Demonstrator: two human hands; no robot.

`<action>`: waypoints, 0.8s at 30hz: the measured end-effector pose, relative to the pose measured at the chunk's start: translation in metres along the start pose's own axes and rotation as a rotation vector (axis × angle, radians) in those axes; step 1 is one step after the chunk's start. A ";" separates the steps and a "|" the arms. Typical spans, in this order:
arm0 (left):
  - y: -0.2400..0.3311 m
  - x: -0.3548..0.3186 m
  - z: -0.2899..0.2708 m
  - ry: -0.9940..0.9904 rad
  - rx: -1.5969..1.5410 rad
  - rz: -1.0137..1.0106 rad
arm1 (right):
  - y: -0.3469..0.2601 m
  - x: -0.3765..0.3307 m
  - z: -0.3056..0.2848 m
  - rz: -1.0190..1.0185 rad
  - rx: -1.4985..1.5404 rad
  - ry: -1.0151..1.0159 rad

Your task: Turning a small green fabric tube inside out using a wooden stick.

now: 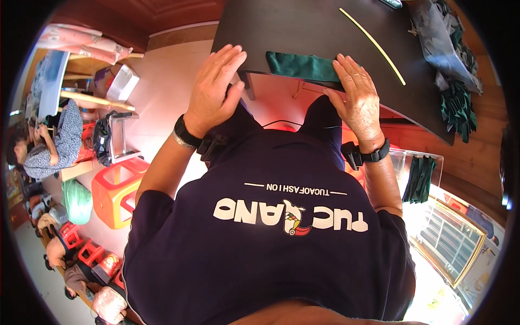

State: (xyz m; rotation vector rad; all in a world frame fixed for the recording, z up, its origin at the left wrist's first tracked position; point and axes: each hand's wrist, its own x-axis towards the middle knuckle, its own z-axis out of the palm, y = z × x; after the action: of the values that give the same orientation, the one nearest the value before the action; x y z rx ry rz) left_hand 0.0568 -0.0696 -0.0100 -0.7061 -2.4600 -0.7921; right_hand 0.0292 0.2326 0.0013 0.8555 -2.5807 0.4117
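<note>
A dark green strip of shiny fabric [303, 66] lies flat along the near edge of the black table [292, 27]. My right hand [357, 95] rests at the strip's right end, its fingers stretched out over the fabric. To the left of the strip, apart from it, my left hand [216, 86] is held at the table's left corner with fingers extended and nothing in it. Farther back on the tabletop lies a thin, pale yellow stick [374, 46], slightly curved in this view.
A clear bin [447, 46] at the far right holds dark green fabric pieces, and a bundle [459, 111] hangs at the table's right edge. More green strips [420, 179] hang below right. An orange stool [116, 192] stands at left; several people sit beyond.
</note>
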 end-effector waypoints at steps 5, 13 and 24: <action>0.017 0.021 0.020 -0.004 0.084 0.102 | 0.000 -0.002 0.003 -0.007 -0.021 0.037; 0.021 0.048 0.041 0.172 0.039 0.302 | 0.004 -0.010 -0.010 0.029 0.129 0.059; -0.004 0.060 -0.007 -0.095 0.123 -0.260 | 0.019 0.026 -0.015 0.301 -0.196 0.164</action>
State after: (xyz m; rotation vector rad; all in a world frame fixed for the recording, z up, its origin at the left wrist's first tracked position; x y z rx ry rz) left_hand 0.0099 -0.0572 0.0269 -0.3916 -2.6972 -0.7049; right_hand 0.0017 0.2399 0.0233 0.3517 -2.5466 0.2910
